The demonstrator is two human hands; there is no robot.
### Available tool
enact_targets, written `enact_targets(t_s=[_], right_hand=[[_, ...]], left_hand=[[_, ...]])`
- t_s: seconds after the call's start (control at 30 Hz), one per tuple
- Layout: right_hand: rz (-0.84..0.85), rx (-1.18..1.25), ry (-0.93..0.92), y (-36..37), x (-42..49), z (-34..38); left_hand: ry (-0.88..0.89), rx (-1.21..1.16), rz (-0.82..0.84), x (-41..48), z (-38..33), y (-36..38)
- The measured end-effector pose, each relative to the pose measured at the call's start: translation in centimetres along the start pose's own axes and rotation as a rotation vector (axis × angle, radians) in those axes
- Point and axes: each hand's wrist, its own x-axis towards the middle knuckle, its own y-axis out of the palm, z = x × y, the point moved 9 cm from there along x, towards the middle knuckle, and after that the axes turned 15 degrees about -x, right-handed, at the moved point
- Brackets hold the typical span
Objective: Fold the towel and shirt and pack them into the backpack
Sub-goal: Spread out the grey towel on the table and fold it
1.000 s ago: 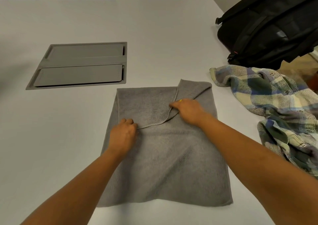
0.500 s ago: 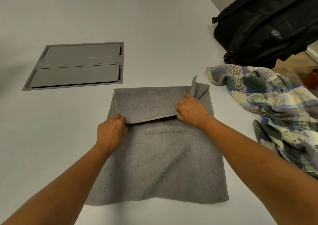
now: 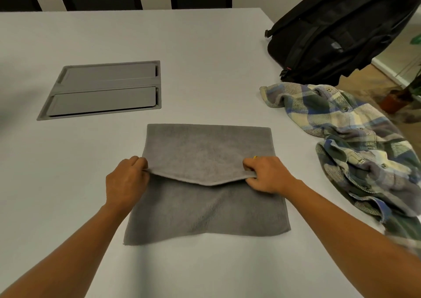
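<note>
- Pinching the two corners of the grey towel's [image 3: 205, 206] turned-over edge, the left hand [image 3: 126, 181] and right hand [image 3: 266, 174] each have a closed grip on the cloth. The towel lies flat on the bench [image 3: 205, 47] directly in front of the person, its far part doubled over toward them.
- The held edge sags in the middle between the hands, so laid down like this the fold would likely land crooked or puckered.
- Uneven pulling, one hand ahead of the other, would probably skew the upper layer against the lower layer's side edges.
- Dragging the flap could slide the bottom layer across the smooth bench, since nothing weighs it down.
- The plaid shirt [image 3: 353, 142] lies crumpled just right of the towel, close by the right forearm, and a wide sweep of that arm may snag it.
- The black backpack [image 3: 341, 31] sits at the far right corner, seemingly near the bench edge. Whether it is open cannot be told, and a bump might tip it.
</note>
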Motion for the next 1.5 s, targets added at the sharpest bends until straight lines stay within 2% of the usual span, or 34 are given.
enact_targets(t_s=[0.1, 0.23, 0.37, 0.5, 0.57, 0.73, 0.83, 0.9, 1.0, 1.07, 1.1, 1.27, 1.37, 1.5], right_hand=[[0.136, 0.034, -0.055, 2.2, -1.6, 1.6], [0.158, 0.049, 0.019, 3.8, -3.4, 1.3], [-0.015, 0.195, 0.148, 3.0, -5.4, 0.4], [-0.106, 0.243, 0.135, 2.1, -6.8, 1.4], [-0.061, 0.249, 0.101, 2.8, -7.3, 2.0], [0.180, 0.175, -0.020, 5.8, -8.6, 3.7], [0.208, 0.115, -0.043, 6.4, -8.9, 4.0], [0.172, 0.138, 0.000, 6.1, -8.9, 3.8], [-0.058, 0.222, 0.158, 4.7, -8.8, 2.4], [-0.176, 0.147, 0.256, 4.2, -8.8, 2.0], [-0.172, 0.100, 0.302, 4.4, -8.7, 2.1], [0.149, -0.026, 0.522, 6.8, -8.5, 3.9], [0.217, -0.048, 0.530, 7.6, -8.0, 5.0], [0.254, -0.030, 0.500, 8.2, -7.0, 4.3]], left_hand=[[0.049, 0.083, 0.111, -2.4, 0.4, 1.0], [0.063, 0.117, 0.191, -4.8, 0.4, 1.8], [0.060, 0.094, 0.116, -5.7, -0.3, 0.5], [0.130, 0.064, 0.047, -6.3, -1.9, -1.4], [0.183, 0.061, 0.071, -6.9, -2.4, -1.3], [0.302, 0.111, 0.185, -9.1, -2.6, 0.7], [0.332, 0.127, 0.206, -10.0, -2.4, 1.7], [0.329, 0.126, 0.204, -10.5, -2.1, 2.0], [0.277, 0.067, 0.172, -10.7, -2.3, 1.7], [0.252, -0.002, 0.157, -10.6, -3.1, 1.9], [0.235, -0.023, 0.165, -10.6, -3.5, 2.3], [0.023, -0.063, 0.427, -10.9, -3.7, 6.5], [-0.005, -0.052, 0.505, -11.4, -3.8, 8.0], [-0.012, -0.043, 0.499, -11.1, -3.2, 8.9]])
